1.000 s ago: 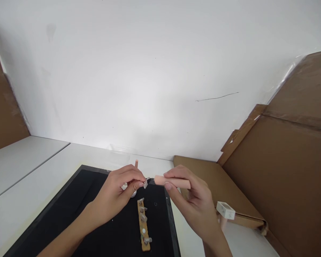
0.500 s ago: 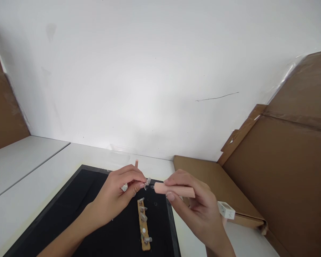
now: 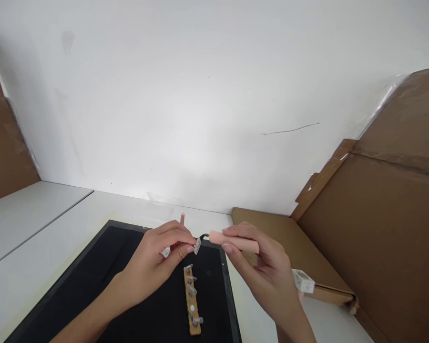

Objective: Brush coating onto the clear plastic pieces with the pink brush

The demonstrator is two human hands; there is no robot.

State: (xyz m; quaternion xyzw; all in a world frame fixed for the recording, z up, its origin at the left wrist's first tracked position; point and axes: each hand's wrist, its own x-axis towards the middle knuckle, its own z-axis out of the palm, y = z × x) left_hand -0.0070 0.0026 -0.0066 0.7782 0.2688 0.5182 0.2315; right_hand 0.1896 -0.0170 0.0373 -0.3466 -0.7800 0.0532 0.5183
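Observation:
Between thumb and fingers, my left hand pinches a small part beside a clear piece; the gripped end is mostly hidden. My right hand is closed on a pink handle whose thin dark curved tip reaches to the clear piece. Below them, a yellow-brown strip with several small clear pieces along it lies on the black mat. Behind my left hand a thin pink stick pokes up.
A flat cardboard box lies at the right, with a small white block near my right wrist. Cardboard panels stand at both sides. A white wall rises behind the white table.
The handle's front end has risen and shifted slightly right with my right hand, and its dark tip now curves down to the clear piece. My left hand has hardly moved.

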